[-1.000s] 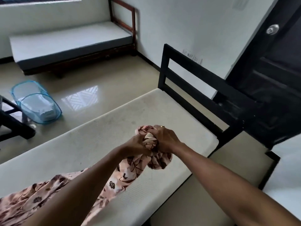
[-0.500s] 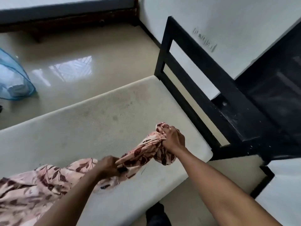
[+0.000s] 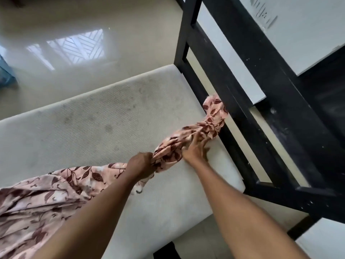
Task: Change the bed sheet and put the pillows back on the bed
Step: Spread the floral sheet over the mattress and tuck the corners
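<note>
**Sheet bunched at the bed-end rail**

My left hand [image 3: 141, 165] is clenched round the pink, leaf-printed fabric bed sheet [image 3: 89, 176], which trails across the bare off-white mattress [image 3: 93, 118] to the black wooden bed frame [image 3: 233, 81]. My right hand [image 3: 195, 151] presses it down, fingers spread.

Pink leaf-print sheet [image 3: 46, 195] (bunched ropelike) stretches diagonally across the bare, stained mattress [image 3: 89, 124].

We record soft, even daylight. Window glare sits on the glossy floor [image 3: 130, 25], which reads blurred. Motion smear softens the right hand [image 3: 195, 152] and the bed sheet [image 3: 214, 116] beside it. The black bed frame [image 3: 270, 81] skews from wide-angle distortion. Shadows weak.
</note>
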Demonstrator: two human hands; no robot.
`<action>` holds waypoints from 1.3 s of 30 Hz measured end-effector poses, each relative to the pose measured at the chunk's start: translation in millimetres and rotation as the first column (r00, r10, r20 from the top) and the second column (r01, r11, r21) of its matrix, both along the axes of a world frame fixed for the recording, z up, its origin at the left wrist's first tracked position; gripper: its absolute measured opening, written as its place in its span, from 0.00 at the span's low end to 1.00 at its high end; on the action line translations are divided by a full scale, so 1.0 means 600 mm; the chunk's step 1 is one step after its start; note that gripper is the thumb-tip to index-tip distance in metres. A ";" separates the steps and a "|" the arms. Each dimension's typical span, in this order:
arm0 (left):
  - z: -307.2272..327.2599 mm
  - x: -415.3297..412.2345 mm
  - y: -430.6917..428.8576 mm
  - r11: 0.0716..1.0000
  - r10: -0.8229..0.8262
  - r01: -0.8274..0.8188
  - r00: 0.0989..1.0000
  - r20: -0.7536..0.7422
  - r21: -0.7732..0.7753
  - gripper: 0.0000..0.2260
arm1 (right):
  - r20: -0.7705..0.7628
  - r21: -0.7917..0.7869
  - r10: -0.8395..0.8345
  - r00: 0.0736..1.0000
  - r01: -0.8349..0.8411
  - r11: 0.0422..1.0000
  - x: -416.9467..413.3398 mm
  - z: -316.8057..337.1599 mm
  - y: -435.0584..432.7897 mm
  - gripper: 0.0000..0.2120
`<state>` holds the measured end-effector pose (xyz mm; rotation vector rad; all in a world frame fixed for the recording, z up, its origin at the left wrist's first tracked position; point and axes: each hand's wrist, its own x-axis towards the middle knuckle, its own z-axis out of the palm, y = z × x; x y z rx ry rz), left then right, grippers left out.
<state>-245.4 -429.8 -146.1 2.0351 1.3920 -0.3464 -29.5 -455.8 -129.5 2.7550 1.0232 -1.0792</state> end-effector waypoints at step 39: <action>-0.184 -1.009 -0.347 0.974 0.222 -0.220 0.974 0.040 -0.054 0.29 | -0.567 -0.322 -0.363 0.739 0.207 0.924 -1.007 -0.223 -0.315 0.42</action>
